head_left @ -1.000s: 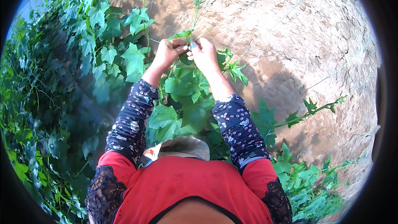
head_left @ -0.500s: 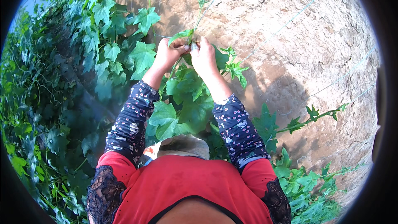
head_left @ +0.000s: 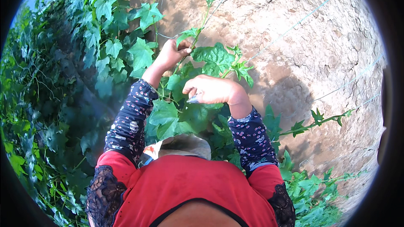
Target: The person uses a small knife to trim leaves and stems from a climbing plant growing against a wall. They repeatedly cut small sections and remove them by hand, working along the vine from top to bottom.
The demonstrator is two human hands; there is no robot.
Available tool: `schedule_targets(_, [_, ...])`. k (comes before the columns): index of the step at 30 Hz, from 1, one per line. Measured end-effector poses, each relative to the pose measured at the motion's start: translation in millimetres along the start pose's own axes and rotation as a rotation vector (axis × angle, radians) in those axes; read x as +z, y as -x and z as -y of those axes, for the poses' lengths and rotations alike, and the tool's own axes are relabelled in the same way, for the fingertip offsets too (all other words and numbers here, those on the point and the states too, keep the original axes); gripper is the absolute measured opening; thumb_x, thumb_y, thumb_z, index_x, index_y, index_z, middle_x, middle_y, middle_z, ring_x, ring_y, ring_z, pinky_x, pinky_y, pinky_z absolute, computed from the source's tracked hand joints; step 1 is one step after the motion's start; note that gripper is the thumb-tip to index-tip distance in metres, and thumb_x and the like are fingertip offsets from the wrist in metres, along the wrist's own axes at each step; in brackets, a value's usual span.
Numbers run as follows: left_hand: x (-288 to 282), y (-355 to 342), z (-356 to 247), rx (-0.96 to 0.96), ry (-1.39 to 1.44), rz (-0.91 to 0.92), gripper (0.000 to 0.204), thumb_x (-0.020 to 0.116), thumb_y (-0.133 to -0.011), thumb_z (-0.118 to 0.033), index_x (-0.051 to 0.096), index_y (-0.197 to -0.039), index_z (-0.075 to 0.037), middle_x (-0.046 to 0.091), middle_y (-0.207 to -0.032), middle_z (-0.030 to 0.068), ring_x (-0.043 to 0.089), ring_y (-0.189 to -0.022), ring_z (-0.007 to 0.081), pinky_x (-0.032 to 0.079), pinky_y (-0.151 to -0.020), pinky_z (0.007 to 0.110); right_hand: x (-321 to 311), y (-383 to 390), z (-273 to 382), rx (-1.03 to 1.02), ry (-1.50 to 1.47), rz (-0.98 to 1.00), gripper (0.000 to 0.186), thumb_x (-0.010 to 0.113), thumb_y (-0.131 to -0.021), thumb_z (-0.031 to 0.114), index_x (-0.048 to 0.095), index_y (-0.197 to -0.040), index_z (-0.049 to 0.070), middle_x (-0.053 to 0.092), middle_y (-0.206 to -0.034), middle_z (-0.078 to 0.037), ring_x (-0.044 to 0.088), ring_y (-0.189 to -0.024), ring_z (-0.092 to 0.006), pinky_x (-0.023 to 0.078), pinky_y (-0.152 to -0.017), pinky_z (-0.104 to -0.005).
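Bare earth spreads ahead of the hands and to their right, with thick foliage to their left. Just beyond the left hand rises the tip of the vine it pinches between thumb and fingers, while the right hand hangs nearer the body, over leaves — fingers curled, whether gripping anything I cannot tell. A small bluish patch shows at its fingertips — too blurred to name.

Red top w/ blk lace, navy sleeves w/ pink & wht print, grn vine leaves.
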State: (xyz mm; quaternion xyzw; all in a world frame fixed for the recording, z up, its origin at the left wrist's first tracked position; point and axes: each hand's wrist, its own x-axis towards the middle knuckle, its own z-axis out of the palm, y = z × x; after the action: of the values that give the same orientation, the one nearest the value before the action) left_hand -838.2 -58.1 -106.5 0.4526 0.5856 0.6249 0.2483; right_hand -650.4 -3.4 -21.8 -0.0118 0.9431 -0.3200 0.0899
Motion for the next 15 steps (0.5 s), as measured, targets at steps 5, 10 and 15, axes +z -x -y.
schedule_targets(5, [3.3, 13.2, 17.3, 0.143, -0.195, -0.034, 0.021, 0.062, -0.084, 0.004, 0.068, -0.104, 0.000, 0.070, -0.091, 0.0032, 0.061, -0.083, 0.0090, 0.050, -0.080, 0.028, 0.2, -27.9, -36.8, -0.098, 0.077, -0.837, 0.014, 0.059, -0.083, 0.000, 0.068, -0.094, 0.001, 0.066, -0.098, -0.017, 0.064, -0.094, -0.0317, 0.050, -0.084, -0.0350])
schedule_targets(10, [15.7, 28.8, 32.7, 0.102, -0.077, -0.129, 0.027, 0.061, -0.083, 0.008, 0.064, -0.110, 0.001, 0.072, -0.097, 0.0090, 0.066, -0.092, 0.0128, 0.051, -0.083, 0.030, 12.5, -56.8, -72.2, 0.147, -0.193, -0.871, 0.013, 0.061, -0.082, 0.003, 0.069, -0.092, 0.003, 0.062, -0.110, -0.020, 0.059, -0.106, -0.0340, 0.046, -0.093, -0.0384])
schedule_targets(15, [13.1, 29.5, 41.6, 0.047, -0.281, -0.299, 0.029, 0.065, -0.083, 0.002, 0.061, -0.111, 0.001, 0.069, -0.103, 0.0138, 0.068, -0.092, 0.0164, 0.053, -0.079, 0.030, 11.2, -79.0, -101.5, 0.186, 0.217, -1.165, 0.014, 0.061, -0.084, 0.005, 0.071, -0.093, 0.005, 0.064, -0.098, -0.018, 0.059, -0.104, -0.0335, 0.047, -0.092, -0.0402])
